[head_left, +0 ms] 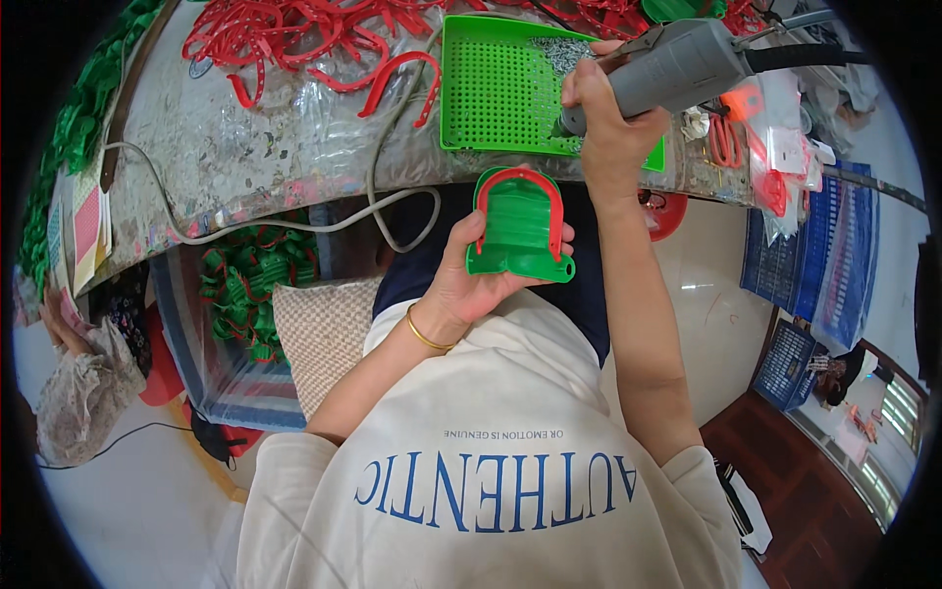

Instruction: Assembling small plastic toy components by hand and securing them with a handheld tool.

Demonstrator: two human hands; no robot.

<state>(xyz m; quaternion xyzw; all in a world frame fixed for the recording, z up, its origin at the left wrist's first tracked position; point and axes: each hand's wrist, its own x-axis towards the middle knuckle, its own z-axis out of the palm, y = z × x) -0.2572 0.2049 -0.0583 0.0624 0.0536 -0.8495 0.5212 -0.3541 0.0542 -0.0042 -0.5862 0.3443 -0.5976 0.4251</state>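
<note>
My left hand [456, 280] is closed on a green plastic part [520, 224], a curved shell with a flat lip along its near edge. A red U-shaped strip [556, 208] runs around the part's far rim. My right hand [616, 147] grips a grey electric screwdriver [677, 67], which slants down to the left. Its tip points into the green perforated tray [481, 93] on the bench. Small metal screws [561, 51] lie heaped at the tray's far side, partly behind my fingers.
Loose red U-shaped strips [285, 39] cover the back of the bench [265, 147]. A grey cable [280, 232] loops over its front edge. Below left, a lined crate [182, 324] holds several green-and-red parts. Blue baskets [805, 245] stand at right; another person's arm [64, 329] shows far left.
</note>
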